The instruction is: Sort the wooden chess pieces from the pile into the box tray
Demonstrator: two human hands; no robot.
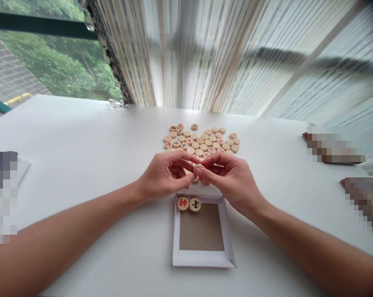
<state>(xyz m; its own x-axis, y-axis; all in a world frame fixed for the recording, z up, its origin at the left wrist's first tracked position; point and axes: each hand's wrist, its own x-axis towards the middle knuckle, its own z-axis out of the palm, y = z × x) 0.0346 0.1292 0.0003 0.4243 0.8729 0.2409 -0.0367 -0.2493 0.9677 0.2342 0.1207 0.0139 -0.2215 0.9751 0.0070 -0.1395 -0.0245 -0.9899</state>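
The lone head view looks forward and down from the near side of the smooth white tabletop — close above the bare left hand and bare right hand — and reaches past its far edge to the pale, vertically striped curtain and, beyond its far left corner, the leafy green trees outside

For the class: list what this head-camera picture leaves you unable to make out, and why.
1. Head view: the character on the held Chinese chess piece; steep angle and the right hand's thumb obscure it.
2. Head view: some loose pieces; the left hand and right hand cover them.
3. Head view: the left-edge object; pixelated, cut off by the frame.
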